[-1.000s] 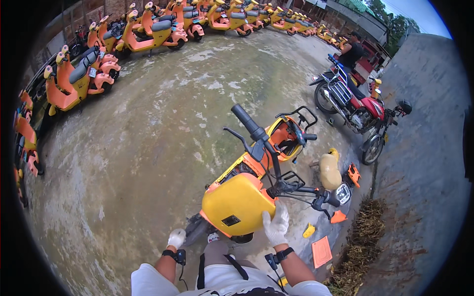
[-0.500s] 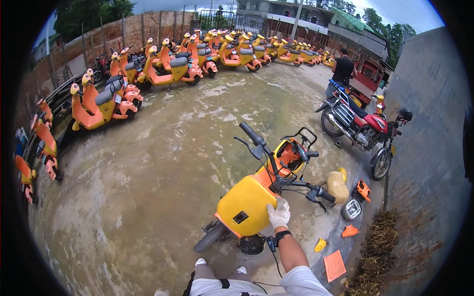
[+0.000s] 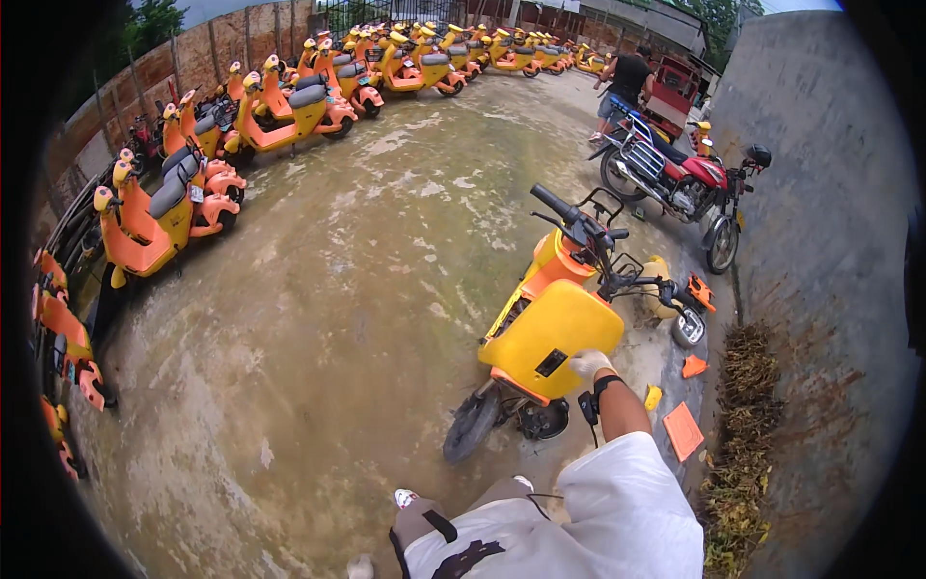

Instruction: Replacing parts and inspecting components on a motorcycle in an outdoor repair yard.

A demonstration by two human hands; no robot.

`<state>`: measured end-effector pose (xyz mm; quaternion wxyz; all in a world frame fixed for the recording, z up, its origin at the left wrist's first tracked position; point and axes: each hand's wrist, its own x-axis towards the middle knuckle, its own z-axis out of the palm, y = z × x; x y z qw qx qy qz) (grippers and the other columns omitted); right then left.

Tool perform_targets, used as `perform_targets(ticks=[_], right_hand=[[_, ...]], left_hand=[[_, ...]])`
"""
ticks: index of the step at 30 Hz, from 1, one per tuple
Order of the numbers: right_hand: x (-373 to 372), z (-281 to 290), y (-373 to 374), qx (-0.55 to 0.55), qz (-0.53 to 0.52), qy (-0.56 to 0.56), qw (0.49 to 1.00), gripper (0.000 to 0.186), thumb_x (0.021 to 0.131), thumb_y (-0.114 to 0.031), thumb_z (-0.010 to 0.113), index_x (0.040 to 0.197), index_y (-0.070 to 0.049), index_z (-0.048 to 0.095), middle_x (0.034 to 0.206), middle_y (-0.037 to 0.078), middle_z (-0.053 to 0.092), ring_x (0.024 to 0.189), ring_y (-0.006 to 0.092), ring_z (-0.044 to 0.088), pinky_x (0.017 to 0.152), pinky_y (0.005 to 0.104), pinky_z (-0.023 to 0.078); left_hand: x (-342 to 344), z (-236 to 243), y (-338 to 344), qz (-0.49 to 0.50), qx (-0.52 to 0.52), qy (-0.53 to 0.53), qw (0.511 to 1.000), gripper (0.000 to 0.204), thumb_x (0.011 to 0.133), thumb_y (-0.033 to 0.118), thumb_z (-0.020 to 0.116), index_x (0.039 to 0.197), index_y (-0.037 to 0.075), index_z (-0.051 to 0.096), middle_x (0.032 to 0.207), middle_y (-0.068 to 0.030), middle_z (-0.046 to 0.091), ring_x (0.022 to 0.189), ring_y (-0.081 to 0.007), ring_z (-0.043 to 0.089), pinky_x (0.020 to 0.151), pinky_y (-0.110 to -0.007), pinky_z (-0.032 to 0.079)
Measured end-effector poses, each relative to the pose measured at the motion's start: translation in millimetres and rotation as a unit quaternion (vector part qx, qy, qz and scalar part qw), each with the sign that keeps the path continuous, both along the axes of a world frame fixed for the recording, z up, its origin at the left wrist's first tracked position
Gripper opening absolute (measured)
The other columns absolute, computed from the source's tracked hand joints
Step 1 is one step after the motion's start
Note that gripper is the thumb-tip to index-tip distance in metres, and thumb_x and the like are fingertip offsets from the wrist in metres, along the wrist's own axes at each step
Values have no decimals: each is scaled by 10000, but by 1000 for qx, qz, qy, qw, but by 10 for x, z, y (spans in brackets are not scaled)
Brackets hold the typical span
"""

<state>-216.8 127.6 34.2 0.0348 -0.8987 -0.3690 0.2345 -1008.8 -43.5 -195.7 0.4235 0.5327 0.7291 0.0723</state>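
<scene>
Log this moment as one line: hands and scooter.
right hand: gloved, against scooter front panel | left hand: apart, at picture's bottom edge | nearby: orange plate

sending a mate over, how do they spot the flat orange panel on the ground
Find the grey wall on the right, then the dry weeds along its foot. Just left lies the orange panel: flat, rectangular, larger than the yellow scrap and orange scrap beyond it.

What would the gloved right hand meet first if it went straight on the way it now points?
Most likely the yellow front panel, which the right hand overlaps in this view; depth is unclear, so they may be touching.
</scene>
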Motion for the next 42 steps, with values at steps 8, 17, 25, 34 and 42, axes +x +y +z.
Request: perform_targets(ticks=[8, 17, 25, 34, 42], right_hand=[[-1522, -314, -187, -185, 92, 110, 972, 470, 816, -380, 617, 1220, -155, 706, 1284, 132, 664, 1206, 314, 611, 1008, 383, 480], [-1897, -1123, 35, -153, 73, 165, 972, 453, 815, -354, 577, 1157, -98, 726, 1220, 161, 687, 1167, 326, 630, 1005, 394, 480], [-1787, -1406, 935, 29, -42, 189, 981, 444, 865, -405, 571, 1150, -92, 706, 1160, 191, 692, 1115, 353, 639, 979, 419, 484], [-1488, 156, 1667, 215, -317, -136, 914, 364, 876, -142, 647, 1223, -32, 627, 1245, 204, 613, 1155, 367, 594, 991, 412, 479], [-1177, -254, 1677, 194, -462, -157, 851, 690, 926, -108, 651, 1519, -12, 311, 1524, 219, 379, 1405, 339, 400, 1147, 413, 361]], left_hand=[[-846, -24, 249, 154, -122, -7, 981, 334, 883, 323, 597, 917, 6, 694, 775, -184, 696, 714, -338, 672, 686, -441, 536], [-718, 368, 1751, 124, -130, -74, 981, 283, 918, 257, 561, 831, 12, 673, 673, -114, 666, 534, -225, 630, 494, -374, 504], [-248, 584, 3829, 119, -235, -1, 965, 244, 909, 209, 564, 946, -18, 646, 713, -166, 665, 537, -304, 651, 486, -432, 529], [2353, 253, 6513, -247, -150, 29, 957, 405, 919, 382, 552, 1085, 41, 693, 966, -196, 722, 930, -353, 695, 845, -434, 531], [5202, -186, 6939, -468, -158, -108, 863, 393, 892, 366, 503, 1024, 62, 714, 1050, -244, 685, 1039, -429, 630, 932, -477, 487]])
